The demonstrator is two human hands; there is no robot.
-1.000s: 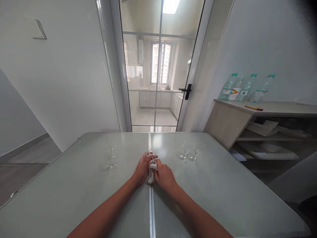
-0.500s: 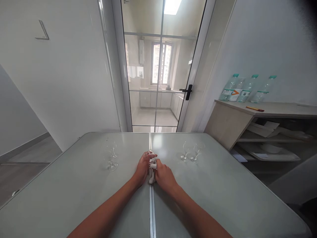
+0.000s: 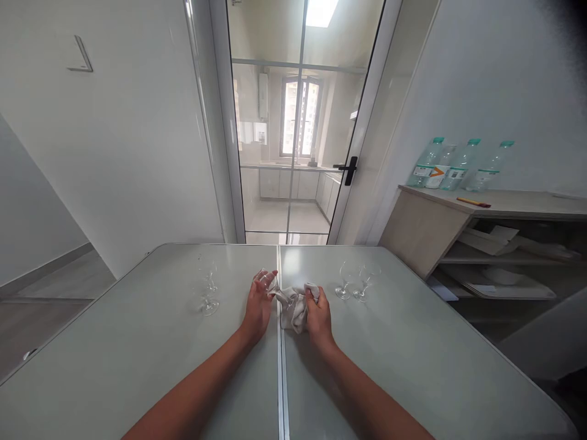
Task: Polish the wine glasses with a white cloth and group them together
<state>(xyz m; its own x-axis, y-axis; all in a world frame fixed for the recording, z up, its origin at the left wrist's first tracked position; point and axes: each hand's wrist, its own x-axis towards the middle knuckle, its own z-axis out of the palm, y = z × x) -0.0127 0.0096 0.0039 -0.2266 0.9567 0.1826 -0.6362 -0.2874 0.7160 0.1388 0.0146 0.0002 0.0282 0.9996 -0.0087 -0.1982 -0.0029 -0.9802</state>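
Note:
My left hand [image 3: 258, 304] is curled around the bowl of a clear stemmed glass [image 3: 268, 282] over the middle seam of the grey table [image 3: 137, 366]. My right hand [image 3: 318, 313] grips a crumpled white cloth [image 3: 293, 304] just to the right of the glass, and the cloth reaches toward the glass's stem. Two more clear glasses [image 3: 207, 288] stand to the left of my hands. Another pair of glasses [image 3: 354, 282] stands to the right.
A glass door [image 3: 293, 122] with a black handle stands behind the table's far edge. At the right, a wooden shelf unit [image 3: 486, 232] carries several water bottles [image 3: 454, 164] and a pencil, with papers on its lower shelves.
My hands have moved apart. The right hand has pulled the cloth away to the right and spread it, while the left hand has lifted the glass slightly left and farther from me.

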